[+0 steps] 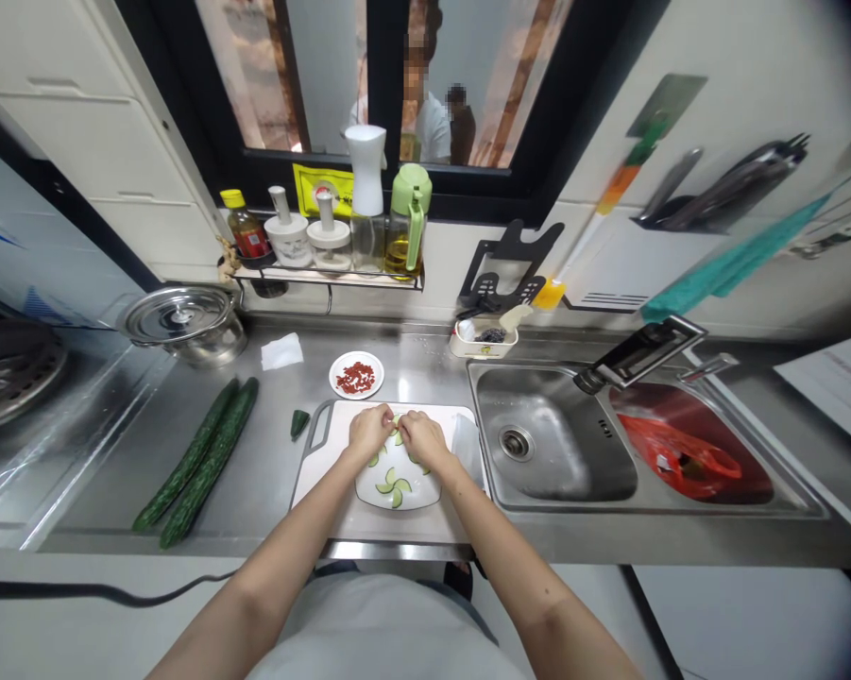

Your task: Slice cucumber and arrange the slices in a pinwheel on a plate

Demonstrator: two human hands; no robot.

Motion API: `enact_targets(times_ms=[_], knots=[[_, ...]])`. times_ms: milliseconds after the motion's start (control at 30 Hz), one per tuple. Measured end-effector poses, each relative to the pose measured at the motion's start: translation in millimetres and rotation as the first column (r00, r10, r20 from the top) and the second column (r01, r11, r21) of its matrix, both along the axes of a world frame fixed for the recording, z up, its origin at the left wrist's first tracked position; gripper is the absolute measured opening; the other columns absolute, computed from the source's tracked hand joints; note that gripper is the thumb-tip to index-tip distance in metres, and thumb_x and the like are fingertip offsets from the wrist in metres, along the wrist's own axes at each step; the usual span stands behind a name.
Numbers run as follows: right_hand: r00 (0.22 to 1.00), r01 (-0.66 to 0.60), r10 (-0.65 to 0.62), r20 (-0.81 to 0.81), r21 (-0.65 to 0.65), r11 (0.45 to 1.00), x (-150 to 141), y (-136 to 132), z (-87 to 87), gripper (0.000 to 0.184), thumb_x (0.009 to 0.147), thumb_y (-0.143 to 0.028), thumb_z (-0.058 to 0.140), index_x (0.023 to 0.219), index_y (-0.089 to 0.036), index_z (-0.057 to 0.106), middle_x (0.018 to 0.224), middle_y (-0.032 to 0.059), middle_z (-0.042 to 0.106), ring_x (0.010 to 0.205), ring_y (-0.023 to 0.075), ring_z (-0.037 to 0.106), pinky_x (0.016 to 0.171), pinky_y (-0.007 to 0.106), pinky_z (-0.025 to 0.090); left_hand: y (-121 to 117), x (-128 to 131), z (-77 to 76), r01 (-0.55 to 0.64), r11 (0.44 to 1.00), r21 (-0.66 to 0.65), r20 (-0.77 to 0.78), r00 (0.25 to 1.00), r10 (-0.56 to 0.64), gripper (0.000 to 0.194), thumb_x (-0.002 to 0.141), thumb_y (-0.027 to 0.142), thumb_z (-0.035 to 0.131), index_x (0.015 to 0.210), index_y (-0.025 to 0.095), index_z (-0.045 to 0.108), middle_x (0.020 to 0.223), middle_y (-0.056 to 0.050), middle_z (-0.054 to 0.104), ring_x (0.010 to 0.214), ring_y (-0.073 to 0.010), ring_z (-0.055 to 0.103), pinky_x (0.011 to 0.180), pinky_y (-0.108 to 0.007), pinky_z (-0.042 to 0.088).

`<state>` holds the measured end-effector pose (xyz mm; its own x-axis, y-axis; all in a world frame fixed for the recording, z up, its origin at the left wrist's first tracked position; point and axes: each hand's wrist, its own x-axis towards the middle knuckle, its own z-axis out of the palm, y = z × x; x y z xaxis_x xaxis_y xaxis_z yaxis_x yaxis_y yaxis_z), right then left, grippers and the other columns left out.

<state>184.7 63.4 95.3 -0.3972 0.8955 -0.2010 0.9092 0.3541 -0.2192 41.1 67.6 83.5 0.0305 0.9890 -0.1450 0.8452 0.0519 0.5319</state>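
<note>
A white plate (398,515) lies on the cutting board (312,501), bearing thin cucumber slices (395,487) fanned into a pinwheel near its front edge. Over the plate's far side, my left hand (370,431) has its fingers pinched together. My right hand (425,440) faces it closely, its fingers pinched too. More cucumber slices show between and under the hands, partly covered by them. Whatever the fingertips hold is too small to make out. Just behind the board stands a small white dish (335,377) with red bits (355,379), seemingly goji berries.
Two whole cucumbers (209,463) and a cut cucumber end (298,424) lie left of the board. Farther back are a white tissue (281,351) and a lidded steel pot (216,345). A double sink (559,491) adjoins on the right. A seasoning rack (326,275) hangs behind.
</note>
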Motion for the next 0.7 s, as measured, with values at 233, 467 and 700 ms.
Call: enact_targets(times_ms=[233,467,700], knots=[[1.0,-0.005,0.005,0.008,-0.017,1.0,-0.1,0.9,-3.3,0.028,0.093,-0.023,0.036,0.101,-0.018,0.063,0.101,0.0104,0.062,0.096,0.0205,0.052,0.077,0.028,0.038,0.6,2.5,-6.1,0.036,0.999,0.034,-0.036,0.999,-0.035,0.012,0.08,0.029,0.057,0.086,0.023,0.065,0.083,-0.003,0.069,0.081,-0.0188,0.062,0.067,-0.025,0.036],[1.0,0.007,-0.007,0.012,-0.006,1.0,-0.4,0.7,-3.8,0.025,0.094,-0.024,0.038,0.099,-0.018,0.062,0.101,0.01,0.062,0.097,0.0199,0.052,0.076,0.028,0.038,-0.1,2.8,-6.2,0.041,0.999,0.031,-0.04,0.998,-0.039,0.013,0.081,0.031,0.057,0.086,0.022,0.065,0.084,-0.004,0.069,0.083,-0.0189,0.061,0.07,-0.026,0.036],[0.999,0.052,-0.053,-0.005,-0.024,0.998,0.8,-0.5,-1.7,0.023,0.093,-0.026,0.039,0.099,-0.018,0.06,0.102,0.0091,0.061,0.097,0.0192,0.051,0.077,0.027,0.037,-1.5,3.2,-2.3,0.039,0.999,0.015,-0.054,0.998,-0.038,0.012,0.08,0.029,0.058,0.087,0.023,0.065,0.085,-0.003,0.07,0.084,-0.0182,0.062,0.071,-0.026,0.037]])
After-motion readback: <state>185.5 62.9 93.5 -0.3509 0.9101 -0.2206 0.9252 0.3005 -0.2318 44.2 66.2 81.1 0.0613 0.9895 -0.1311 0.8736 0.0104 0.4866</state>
